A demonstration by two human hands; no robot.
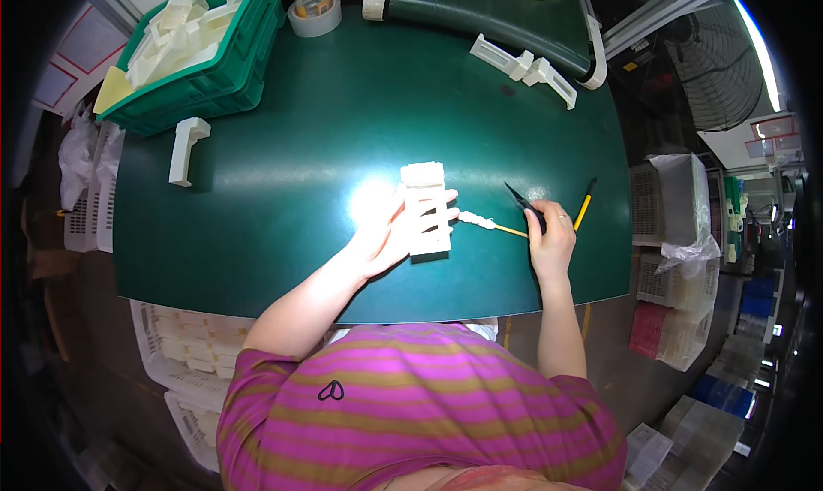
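My left hand (390, 234) holds a cream-white rectangular plastic part (426, 210) against the dark green table (283, 191), fingers spread across its face. My right hand (551, 238) grips a small black cutting tool (525, 203) just right of the part. A thin stick with a white swab-like tip (484, 223) lies on the table between the two hands. A yellow-handled tool (584, 208) lies just right of my right hand.
A green bin (225, 75) of white plastic parts stands at the back left. A white bracket-shaped part (185, 148) lies in front of it. A tape roll (314, 14) and more white parts (525, 66) sit at the back. White crates flank the table.
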